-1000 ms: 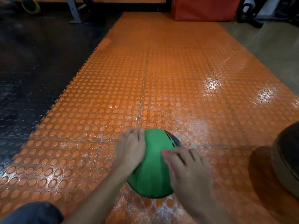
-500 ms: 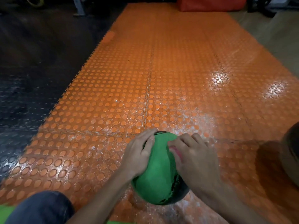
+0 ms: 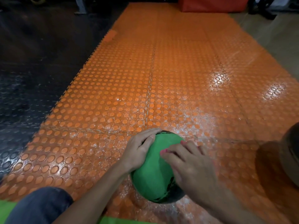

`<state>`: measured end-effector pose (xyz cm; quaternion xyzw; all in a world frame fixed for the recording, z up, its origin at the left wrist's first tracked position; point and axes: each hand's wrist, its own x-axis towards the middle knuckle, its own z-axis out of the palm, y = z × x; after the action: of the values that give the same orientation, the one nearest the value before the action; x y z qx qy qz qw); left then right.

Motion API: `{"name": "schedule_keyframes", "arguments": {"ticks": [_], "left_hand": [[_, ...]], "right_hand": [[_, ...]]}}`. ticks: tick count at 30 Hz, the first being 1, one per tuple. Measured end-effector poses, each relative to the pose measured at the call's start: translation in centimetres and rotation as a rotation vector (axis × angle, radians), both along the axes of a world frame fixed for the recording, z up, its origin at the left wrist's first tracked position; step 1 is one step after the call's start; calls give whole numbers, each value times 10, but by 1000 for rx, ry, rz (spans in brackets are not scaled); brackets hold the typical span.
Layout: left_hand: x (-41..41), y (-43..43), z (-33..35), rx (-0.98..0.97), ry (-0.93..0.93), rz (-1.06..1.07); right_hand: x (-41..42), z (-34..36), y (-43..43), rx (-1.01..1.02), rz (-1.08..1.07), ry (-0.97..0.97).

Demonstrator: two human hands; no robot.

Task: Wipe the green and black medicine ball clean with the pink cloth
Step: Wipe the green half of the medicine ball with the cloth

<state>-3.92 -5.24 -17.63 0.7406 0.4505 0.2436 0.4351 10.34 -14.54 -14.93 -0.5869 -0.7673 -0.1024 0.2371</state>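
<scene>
From my remote seat: the medicine ball (image 3: pixel 155 167) between the hands shows a matt green skin, smooth, with thin black seams. A sliver of pink cloth (image 3: pixel 163 151), soft-looking, peeks out beneath the right hand (image 3: pixel 191 168), too blurred for its weave to show. Beyond both hands lies the orange mat (image 3: pixel 113 94), glossy, studded with raised round discs and dusted whitish near the ball. Left of the left hand (image 3: pixel 139 149), the black floor (image 3: pixel 24 102) carries similar studs with a duller sheen. Right of the right hand sits a dark ball (image 3: pixel 289 159), dull-finished. Below the left hand, blue denim (image 3: pixel 40 206).
</scene>
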Motion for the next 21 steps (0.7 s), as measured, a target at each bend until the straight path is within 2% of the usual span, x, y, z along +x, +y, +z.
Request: {"name": "schedule_keyframes", "arguments": {"ticks": [3, 5, 7, 8, 10, 12, 14, 16, 21], "left_hand": [[2, 1, 3, -20, 3, -16], [3, 4, 6, -33, 0, -41], [2, 11, 12, -32, 78, -67], [0, 15, 16, -20, 149, -34], [-6, 17, 22, 1, 256, 165], [-4, 3, 28, -12, 237, 342], [6, -21, 25, -17, 250, 341], [16, -33, 11, 37, 305, 347], [0, 1, 5, -4, 145, 469]], "right_hand": [[27, -7, 23, -100, -181, 211], [46, -17, 39, -348, -378, 396], [61, -35, 42, -607, -450, 531], [66, -44, 41, -655, -461, 557], [68, -50, 37, -648, -472, 637], [66, -51, 39, -641, -497, 802], [59, -47, 43, -644, -530, 895], [50, -35, 52, -565, -509, 803], [18, 3, 74, -342, -197, 452]]}}
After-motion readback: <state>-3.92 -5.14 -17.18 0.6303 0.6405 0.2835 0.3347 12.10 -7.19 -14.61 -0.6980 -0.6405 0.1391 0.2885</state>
